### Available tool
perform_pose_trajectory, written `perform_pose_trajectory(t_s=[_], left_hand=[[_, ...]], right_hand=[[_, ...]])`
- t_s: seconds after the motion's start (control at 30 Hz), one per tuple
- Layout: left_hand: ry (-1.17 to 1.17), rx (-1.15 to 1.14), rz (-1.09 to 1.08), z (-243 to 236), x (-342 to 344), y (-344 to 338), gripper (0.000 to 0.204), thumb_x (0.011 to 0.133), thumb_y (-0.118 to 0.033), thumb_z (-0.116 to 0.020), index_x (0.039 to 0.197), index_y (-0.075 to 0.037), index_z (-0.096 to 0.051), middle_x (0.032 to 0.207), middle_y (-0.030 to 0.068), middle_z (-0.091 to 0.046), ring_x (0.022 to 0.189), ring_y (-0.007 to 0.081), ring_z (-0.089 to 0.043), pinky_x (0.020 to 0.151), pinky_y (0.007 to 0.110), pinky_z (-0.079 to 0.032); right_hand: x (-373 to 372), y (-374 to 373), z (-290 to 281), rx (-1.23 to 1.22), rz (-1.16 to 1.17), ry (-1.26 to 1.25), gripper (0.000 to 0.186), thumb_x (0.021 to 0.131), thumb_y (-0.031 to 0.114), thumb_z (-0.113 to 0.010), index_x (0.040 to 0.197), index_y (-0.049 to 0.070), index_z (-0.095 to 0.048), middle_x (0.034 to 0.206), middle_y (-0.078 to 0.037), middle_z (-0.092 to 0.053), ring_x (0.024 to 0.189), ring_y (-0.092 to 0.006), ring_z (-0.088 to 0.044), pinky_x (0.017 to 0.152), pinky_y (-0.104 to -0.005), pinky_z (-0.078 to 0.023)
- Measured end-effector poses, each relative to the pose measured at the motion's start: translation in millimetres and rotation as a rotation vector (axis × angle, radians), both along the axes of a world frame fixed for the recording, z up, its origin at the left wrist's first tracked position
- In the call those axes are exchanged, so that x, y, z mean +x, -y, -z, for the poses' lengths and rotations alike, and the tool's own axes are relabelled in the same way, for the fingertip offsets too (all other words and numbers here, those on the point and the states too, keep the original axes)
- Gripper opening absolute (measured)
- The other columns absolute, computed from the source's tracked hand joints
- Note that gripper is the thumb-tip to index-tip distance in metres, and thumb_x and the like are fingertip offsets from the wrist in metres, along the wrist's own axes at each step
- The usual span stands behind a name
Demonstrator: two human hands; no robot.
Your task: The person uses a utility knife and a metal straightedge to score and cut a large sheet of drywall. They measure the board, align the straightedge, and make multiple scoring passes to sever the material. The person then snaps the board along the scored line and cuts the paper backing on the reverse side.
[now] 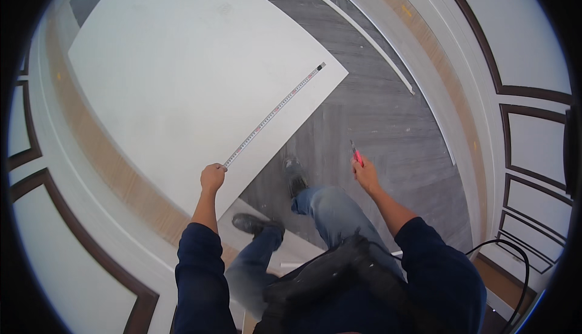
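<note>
A large white board (182,61) lies flat on the floor. Across it, close to its near-right edge, a tape measure's blade (260,126) stretches diagonally, its dark end near the board's right corner. My left hand (212,177) is closed around the near end of the tape measure, over the board's near part; the tape's case does not show. Off to the right, above the grey floor and apart from the board, my right hand (365,174) grips a red utility knife (357,156) with its tip pointing away from me.
Grey wood-look flooring (388,128) runs beneath the board and my feet. A thin white strip (364,25) lies on it at the far right. Panelled walls with dark frames (503,94) curve along both sides. A black cable (526,267) hangs at the lower right.
</note>
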State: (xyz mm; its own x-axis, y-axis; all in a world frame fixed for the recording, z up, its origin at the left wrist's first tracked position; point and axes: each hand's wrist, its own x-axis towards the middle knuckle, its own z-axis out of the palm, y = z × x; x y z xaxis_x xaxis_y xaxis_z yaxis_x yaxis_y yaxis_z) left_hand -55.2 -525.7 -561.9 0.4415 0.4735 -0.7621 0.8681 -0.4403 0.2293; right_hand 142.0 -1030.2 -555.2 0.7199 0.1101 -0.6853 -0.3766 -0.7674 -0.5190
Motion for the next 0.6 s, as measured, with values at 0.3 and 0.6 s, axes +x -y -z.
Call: perform_pose_trajectory(t_s=[0.3, 0.6], left_hand=[[0.177, -0.003, 0.009, 235, 54, 45, 0.032, 0.084, -0.032, -0.059, 0.101, -0.013, -0.077, 0.102, 0.0163, -0.074, 0.098, 0.0374, -0.069, 0.087, 0.047, -0.053], [0.196, 0.107, 0.148, 277, 94, 25, 0.034, 0.086, -0.023, -0.050, 0.099, -0.007, -0.076, 0.104, 0.0194, -0.073, 0.097, 0.0397, -0.069, 0.086, 0.047, -0.054]], right_hand=[[-47, -107, 200, 0.320, 0.419, 0.143, 0.018, 0.097, 0.022, -0.062, 0.101, 0.005, -0.064, 0.072, -0.001, -0.058, 0.057, -0.0092, -0.053, 0.052, -0.0264, -0.045], [-21, -198, 290, 0.560, 0.352, 0.178, 0.022, 0.097, 0.025, -0.061, 0.098, 0.003, -0.063, 0.072, -0.002, -0.059, 0.055, -0.0096, -0.054, 0.051, -0.0267, -0.045]])
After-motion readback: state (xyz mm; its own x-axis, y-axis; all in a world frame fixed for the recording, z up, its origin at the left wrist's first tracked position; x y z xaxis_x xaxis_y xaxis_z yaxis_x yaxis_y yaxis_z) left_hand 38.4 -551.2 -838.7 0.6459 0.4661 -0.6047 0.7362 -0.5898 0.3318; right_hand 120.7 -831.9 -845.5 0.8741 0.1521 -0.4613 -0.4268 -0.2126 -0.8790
